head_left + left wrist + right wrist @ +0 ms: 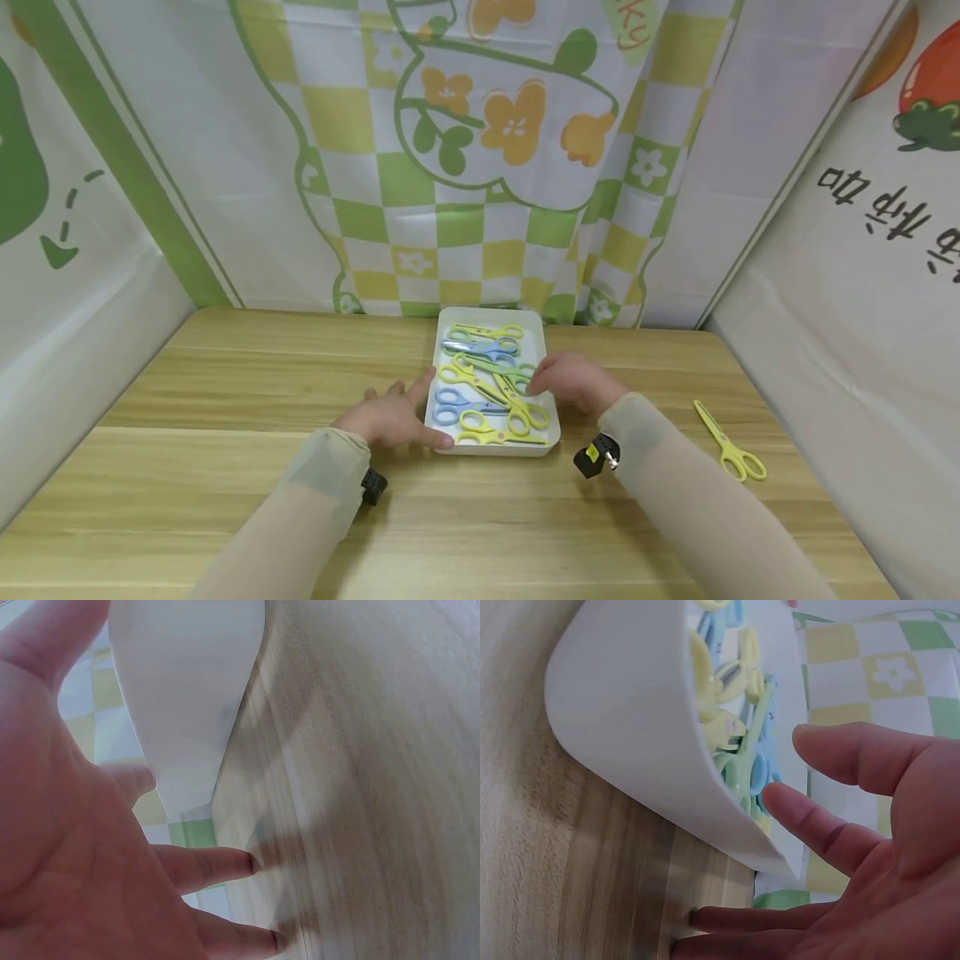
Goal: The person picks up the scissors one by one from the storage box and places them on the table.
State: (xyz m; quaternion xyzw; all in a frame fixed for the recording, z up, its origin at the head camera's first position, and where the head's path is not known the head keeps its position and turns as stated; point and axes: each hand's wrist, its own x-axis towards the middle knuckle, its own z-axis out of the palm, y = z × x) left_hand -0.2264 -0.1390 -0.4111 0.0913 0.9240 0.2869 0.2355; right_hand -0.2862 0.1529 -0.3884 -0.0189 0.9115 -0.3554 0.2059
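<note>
A white rectangular tray [487,451] holds several pairs of child-size scissors in yellow, blue and green. My left hand [390,419] rests at its left side with fingers spread, thumb at the near left corner and index fingertip right at the rim [142,727]. The other fingers reach down beside the tray wall. Over the right rim, my right hand [573,379] extends toward the green scissors [523,372]. In the right wrist view its thumb and index finger stand apart, with the index fingertip close to a blue handle loop [759,774]. Nothing is held between them.
One pair of yellow scissors [726,442] lies on the wooden table [225,500] at the right. A checked, flower-patterned curtain [465,208] hangs right behind the tray. White printed panels [840,333] stand at both sides of the table.
</note>
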